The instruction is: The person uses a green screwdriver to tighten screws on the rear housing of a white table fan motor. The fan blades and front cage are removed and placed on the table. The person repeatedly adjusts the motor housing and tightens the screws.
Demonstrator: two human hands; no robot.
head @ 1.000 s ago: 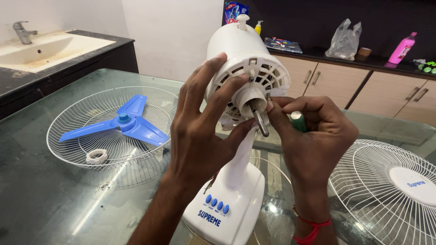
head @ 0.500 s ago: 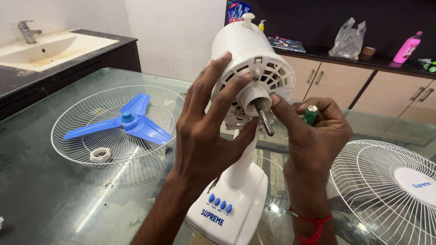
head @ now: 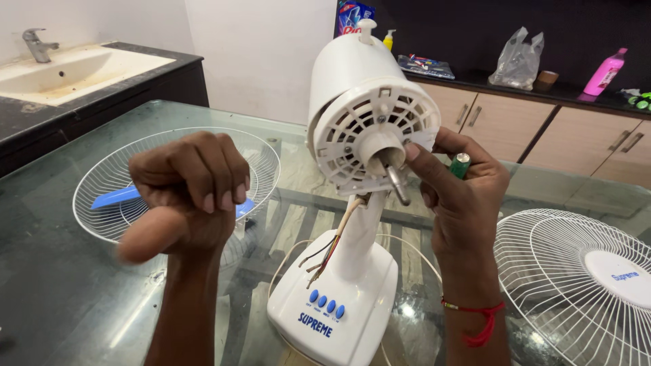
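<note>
Bright, even indoor light fills the room, with soft shadows. The glass worktop [head: 61, 271] throws back pale glare streaks. The left hand [head: 186, 196] is slightly motion-blurred; the rest is sharp.

Right hand [head: 464, 196]: fingertips on the metal shaft [head: 395, 181] of the white fan motor [head: 369, 118], green-handled screwdriver [head: 460, 165] tucked in its grip. Left hand [head: 190, 193]: curled fist, apart, left of it, in front of wire guard [head: 108, 179] holding blue blade [head: 115, 197]. Glass table [head: 54, 291] beneath.
</note>
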